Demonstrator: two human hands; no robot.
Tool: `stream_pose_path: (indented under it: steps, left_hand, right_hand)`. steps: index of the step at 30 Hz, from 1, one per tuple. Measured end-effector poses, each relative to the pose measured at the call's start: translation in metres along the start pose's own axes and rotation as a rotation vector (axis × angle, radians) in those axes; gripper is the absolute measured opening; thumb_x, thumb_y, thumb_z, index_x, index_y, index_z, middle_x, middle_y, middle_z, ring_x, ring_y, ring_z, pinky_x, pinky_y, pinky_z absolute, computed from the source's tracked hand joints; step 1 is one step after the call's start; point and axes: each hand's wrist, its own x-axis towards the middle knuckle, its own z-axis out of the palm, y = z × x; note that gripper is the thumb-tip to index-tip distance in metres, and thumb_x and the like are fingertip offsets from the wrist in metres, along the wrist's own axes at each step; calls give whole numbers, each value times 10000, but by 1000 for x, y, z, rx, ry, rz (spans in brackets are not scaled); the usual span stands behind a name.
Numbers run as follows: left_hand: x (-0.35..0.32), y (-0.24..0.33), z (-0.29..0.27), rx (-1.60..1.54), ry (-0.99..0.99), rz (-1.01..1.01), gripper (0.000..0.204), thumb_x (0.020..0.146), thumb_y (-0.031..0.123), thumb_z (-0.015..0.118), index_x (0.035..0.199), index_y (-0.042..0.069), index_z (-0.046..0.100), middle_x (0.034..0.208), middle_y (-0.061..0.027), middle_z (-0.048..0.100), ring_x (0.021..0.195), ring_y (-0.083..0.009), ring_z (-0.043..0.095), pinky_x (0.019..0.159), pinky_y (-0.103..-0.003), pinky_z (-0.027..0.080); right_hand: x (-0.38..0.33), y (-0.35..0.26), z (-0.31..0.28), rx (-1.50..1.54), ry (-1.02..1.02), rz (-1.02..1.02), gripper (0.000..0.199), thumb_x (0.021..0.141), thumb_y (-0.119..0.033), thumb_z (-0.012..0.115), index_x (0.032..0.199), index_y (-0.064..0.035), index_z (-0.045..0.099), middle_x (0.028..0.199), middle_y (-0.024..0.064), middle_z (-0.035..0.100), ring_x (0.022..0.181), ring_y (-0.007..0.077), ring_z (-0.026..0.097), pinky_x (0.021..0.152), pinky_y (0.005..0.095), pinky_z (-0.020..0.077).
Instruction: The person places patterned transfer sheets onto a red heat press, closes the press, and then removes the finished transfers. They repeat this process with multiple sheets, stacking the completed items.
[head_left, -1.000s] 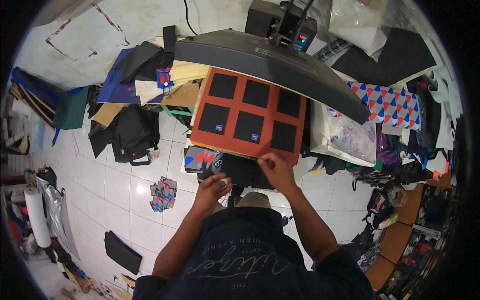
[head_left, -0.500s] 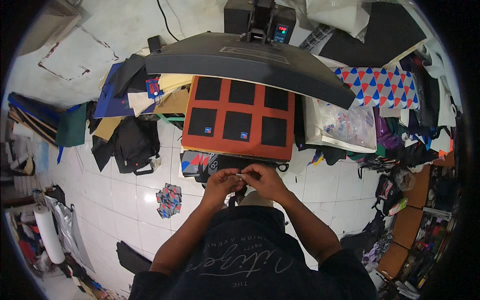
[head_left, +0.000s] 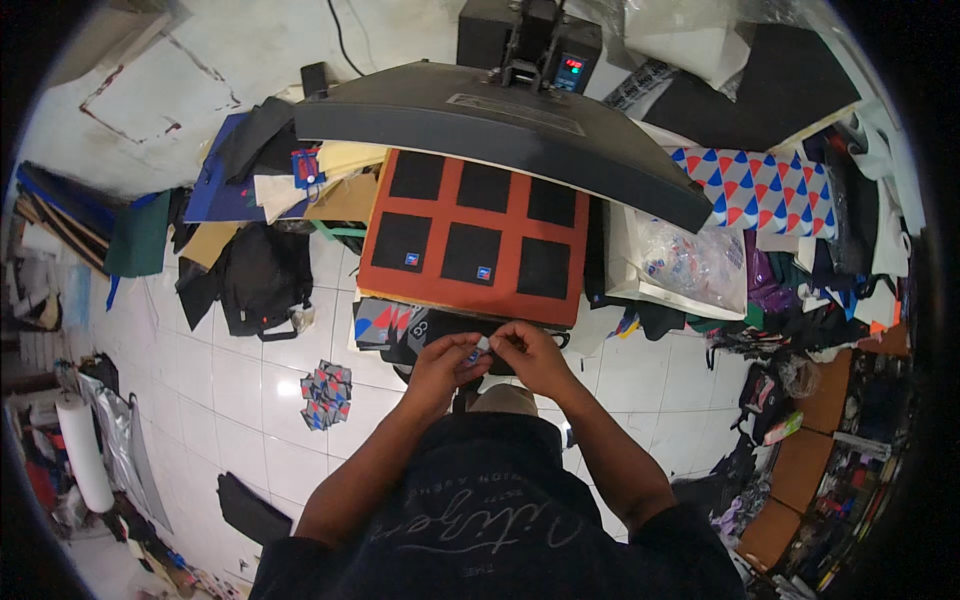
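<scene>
My left hand [head_left: 446, 364] and my right hand [head_left: 532, 357] meet in front of the heat press, fingers pinched together. Between them is a small pale film piece with a blue mark [head_left: 478, 350], partly covered by my fingers. Just beyond lies the press's orange-red pad [head_left: 432, 246], with several black fabric squares [head_left: 545, 267] laid out in rows. Two front squares each bear a small blue emblem [head_left: 483, 273] near the lower edge. Over the far part of the pad hangs the raised dark upper plate [head_left: 480, 112], hiding part of the back row.
A white open box [head_left: 690, 299] with clear plastic bags stands right of the pad. Patterned grey, red and blue sheets [head_left: 760, 190] lie behind it. On the tiled floor at left are a patterned pile of pieces [head_left: 327, 394] and a black backpack [head_left: 262, 280].
My hands have parted slightly at the fingertips, and more of the small film piece shows between them. The view has shifted a little.
</scene>
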Motion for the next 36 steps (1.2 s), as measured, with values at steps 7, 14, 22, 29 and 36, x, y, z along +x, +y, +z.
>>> stream_pose_path:
  steps: [7,14,22,29,36]
  left_hand:
    - [5,-2,-5,-65,-5,-66,275,936,156,536,1142,-28,542,1054,-148,601,935,-239,632,843,-342,527]
    - [3,4,-5,-66,18,-37,214,923,185,594,1058,19,577,1000,-89,624,886,-192,624,808,-312,513]
    - [11,-5,-10,-24,17,-7,184,939,167,575,1056,24,579,942,-70,632,837,-148,625,765,-273,518]
    - [10,-4,-4,103,46,15,185,952,154,553,1059,7,581,921,-74,628,808,-151,618,745,-282,522]
    - [10,-2,-3,354,51,44,209,951,166,563,1046,-16,602,894,-77,638,798,-142,624,723,-268,516]
  right_hand:
    - [5,1,-2,-28,39,-8,216,925,-231,605,1005,-31,625,895,66,657,822,155,626,710,304,492]
    - [4,-6,2,-481,144,-607,114,890,-138,589,956,-54,626,916,129,655,858,302,649,741,389,518]
    - [3,-7,1,-529,153,-707,127,880,-140,606,971,-53,629,935,128,658,864,300,650,749,387,526]
    - [-6,-24,-6,-191,21,-211,169,873,-149,652,1015,-56,650,917,71,672,796,164,645,654,271,479]
    - [9,-15,-15,-286,-88,-182,206,881,-220,641,982,-40,641,858,95,662,760,190,639,679,313,489]
